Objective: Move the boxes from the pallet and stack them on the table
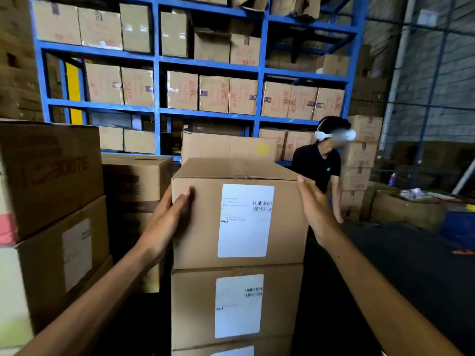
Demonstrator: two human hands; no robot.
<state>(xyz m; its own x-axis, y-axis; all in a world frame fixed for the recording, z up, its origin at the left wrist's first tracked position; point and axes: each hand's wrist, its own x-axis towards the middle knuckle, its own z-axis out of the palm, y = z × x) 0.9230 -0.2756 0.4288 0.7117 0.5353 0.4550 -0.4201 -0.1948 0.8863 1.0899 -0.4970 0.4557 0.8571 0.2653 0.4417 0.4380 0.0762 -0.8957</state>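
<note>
Sitting between the two hands, the top box [239,214] crowns a column of like cartons, its front face bearing a white shipping label [245,220] with barcodes. The left hand [164,224] lies flat against the box's left side, fingers straight, with the thumb pressed on the front face near the upper left corner. The right hand [314,209] is at the box's right edge, fingers extended and fingertips at the top right corner; whether its palm touches the side cannot be told. Neither hand curls round anything. Directly below the hands, the second box [236,304] carries the top one and shows its own white label, and the upper edge of a third box [231,352] shows under that.

To the left of the left hand stands a stack of darker cartons [51,201], the nearest with a pale label on its side, and beyond it another brown box [136,181]. Past the fingertips of both hands, behind the held box, sits a wider carton with a yellow sticker [228,146]. Beyond the right hand a second person in a black shirt [318,168] wears a white headset and bends toward low boxes. Further back, blue shelving [156,109] holds rows of cartons with red print
</note>
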